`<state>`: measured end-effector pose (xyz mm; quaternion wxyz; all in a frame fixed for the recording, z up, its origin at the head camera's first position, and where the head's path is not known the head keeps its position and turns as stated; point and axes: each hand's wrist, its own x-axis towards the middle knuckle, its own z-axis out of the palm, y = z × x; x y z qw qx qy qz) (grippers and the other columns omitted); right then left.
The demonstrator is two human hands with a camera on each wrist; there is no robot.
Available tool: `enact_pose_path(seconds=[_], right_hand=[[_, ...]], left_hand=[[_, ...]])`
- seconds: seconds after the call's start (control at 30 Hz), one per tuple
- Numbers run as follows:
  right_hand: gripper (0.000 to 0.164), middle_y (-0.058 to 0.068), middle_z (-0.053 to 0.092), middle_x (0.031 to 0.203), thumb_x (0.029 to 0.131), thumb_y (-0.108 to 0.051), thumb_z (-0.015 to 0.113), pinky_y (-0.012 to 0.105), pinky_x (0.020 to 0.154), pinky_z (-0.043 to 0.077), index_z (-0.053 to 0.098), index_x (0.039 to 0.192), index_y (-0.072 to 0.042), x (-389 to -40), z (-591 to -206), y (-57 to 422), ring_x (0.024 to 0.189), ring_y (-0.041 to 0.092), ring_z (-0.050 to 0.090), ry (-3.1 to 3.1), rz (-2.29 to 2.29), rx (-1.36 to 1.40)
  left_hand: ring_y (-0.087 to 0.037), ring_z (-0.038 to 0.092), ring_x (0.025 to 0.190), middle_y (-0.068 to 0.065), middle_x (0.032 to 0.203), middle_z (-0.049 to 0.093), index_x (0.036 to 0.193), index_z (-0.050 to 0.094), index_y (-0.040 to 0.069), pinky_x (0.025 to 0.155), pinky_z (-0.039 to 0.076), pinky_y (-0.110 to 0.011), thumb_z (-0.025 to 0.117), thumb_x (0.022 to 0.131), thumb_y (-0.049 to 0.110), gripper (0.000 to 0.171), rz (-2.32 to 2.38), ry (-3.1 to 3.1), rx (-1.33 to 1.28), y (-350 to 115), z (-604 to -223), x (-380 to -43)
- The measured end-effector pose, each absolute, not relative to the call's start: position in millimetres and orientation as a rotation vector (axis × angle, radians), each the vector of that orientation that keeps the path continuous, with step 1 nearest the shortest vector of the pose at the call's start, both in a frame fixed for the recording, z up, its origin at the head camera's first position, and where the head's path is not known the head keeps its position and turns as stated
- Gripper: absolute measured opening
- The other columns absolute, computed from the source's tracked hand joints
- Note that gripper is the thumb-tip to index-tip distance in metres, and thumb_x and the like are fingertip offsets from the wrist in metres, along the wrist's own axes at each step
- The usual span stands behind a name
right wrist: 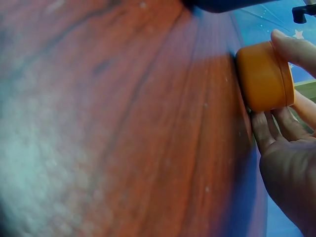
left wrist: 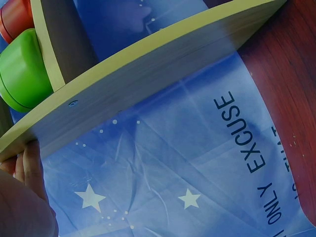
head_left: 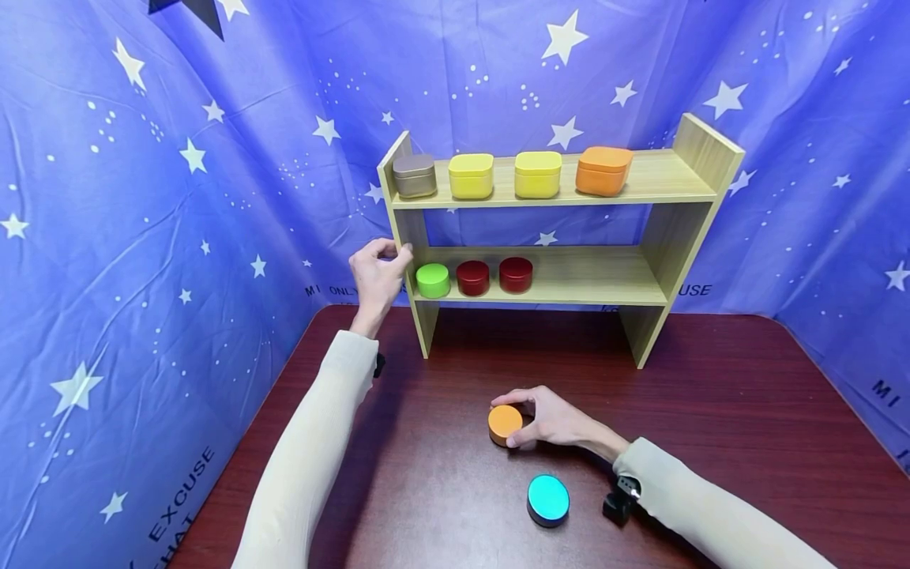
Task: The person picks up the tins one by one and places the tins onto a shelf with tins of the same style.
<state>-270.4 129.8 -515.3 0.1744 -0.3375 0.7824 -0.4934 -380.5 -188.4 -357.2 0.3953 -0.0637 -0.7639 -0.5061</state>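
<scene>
My left hand pinches the front edge of the left side panel of a wooden shelf. In the left wrist view, the fingers lie against the panel's outer face. My right hand holds a round orange tin on the table, thumb on one side and fingers on the other. The right wrist view shows the orange tin from the side, low at the tabletop. Nearer the front stands a round turquoise-lidded tin. A green tin sits on the lower board close to my left hand.
Two dark red tins stand beside the green one. Along the upper board are a grey box, two yellow boxes and an orange box, slightly turned. A blue star-patterned cloth surrounds the dark red-brown table.
</scene>
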Motion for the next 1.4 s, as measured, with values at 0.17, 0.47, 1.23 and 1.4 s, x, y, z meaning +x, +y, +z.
enact_pose_path(seconds=[0.17, 0.47, 1.23, 1.4], right_hand=[[0.064, 0.018, 0.075, 0.139, 0.085, -0.016, 0.091, 0.017, 0.099, 0.051, 0.069, 0.142, 0.0, -269.7, -515.0, 130.4, 0.111, 0.002, 0.066, 2.226, -1.397, -0.949], [0.06, 0.017, 0.075, 0.138, 0.087, -0.017, 0.089, 0.018, 0.096, 0.052, 0.07, 0.142, -0.002, -269.1, -518.7, 130.7, 0.106, 0.005, 0.066, 2.257, -1.365, -0.933], [0.061, 0.013, 0.078, 0.134, 0.086, -0.017, 0.09, 0.02, 0.101, 0.05, 0.07, 0.14, 0.0, -277.0, -481.9, 145.9, 0.113, 0.005, 0.065, 2.365, -1.39, -0.97], [0.06, 0.013, 0.078, 0.132, 0.085, -0.015, 0.091, 0.02, 0.099, 0.051, 0.071, 0.14, -0.003, -282.2, -468.1, 151.3, 0.111, 0.005, 0.065, 2.393, -1.397, -0.962]], left_hand=[[-0.003, 0.059, 0.071, -0.025, 0.083, 0.077, 0.085, 0.08, -0.004, 0.069, 0.046, -0.013, 0.079, 0.086, 0.018, 0.022, -1.293, -1.941, -0.16, -188.4, -356.8, -380.5], [-0.002, 0.058, 0.07, -0.024, 0.083, 0.077, 0.085, 0.08, -0.003, 0.07, 0.045, -0.014, 0.079, 0.085, 0.019, 0.022, -1.284, -1.946, -0.156, -188.1, -356.5, -379.6], [0.0, 0.059, 0.07, -0.024, 0.084, 0.079, 0.085, 0.082, -0.003, 0.07, 0.047, -0.013, 0.079, 0.085, 0.018, 0.021, -1.285, -1.941, -0.149, -189.8, -359.3, -381.3], [-0.003, 0.059, 0.071, -0.024, 0.084, 0.078, 0.086, 0.081, -0.003, 0.07, 0.045, -0.013, 0.079, 0.085, 0.018, 0.022, -1.276, -1.948, -0.148, -189.7, -358.1, -381.2]])
